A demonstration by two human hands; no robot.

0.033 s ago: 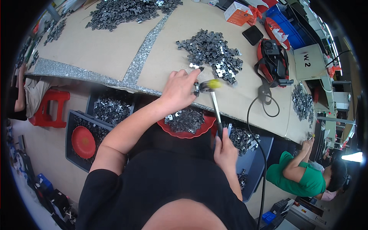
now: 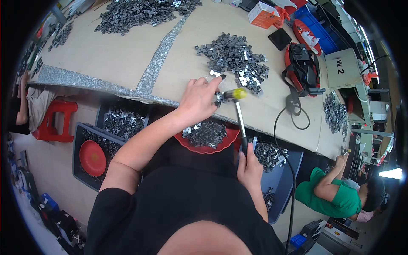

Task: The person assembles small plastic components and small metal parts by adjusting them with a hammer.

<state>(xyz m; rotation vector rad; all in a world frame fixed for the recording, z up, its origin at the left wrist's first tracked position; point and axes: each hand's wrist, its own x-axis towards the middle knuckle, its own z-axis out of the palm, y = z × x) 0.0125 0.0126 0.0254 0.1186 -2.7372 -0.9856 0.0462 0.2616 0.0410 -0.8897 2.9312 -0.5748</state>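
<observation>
A hammer with a bright metal shaft, black grip and yellow striking face is in my right hand, which is wrapped around the grip. Its head is just right of a small metal clip at the table's front edge. My left hand lies there with curled fingers against the clip and seems to pinch it; the thumb is mostly hidden. A dark tip shows at the end of one left finger. Beyond the hands lies a pile of loose metal clips.
Below the edge, a red scalloped tray of clips sits near my lap, between grey bins of clips. A black cable hangs past my right side. Right on the table lies a red-and-black bag. A person in green works far right.
The hammer head has shifted slightly to the right, away from the clip, and looks less blurred. My left hand stays in place.
</observation>
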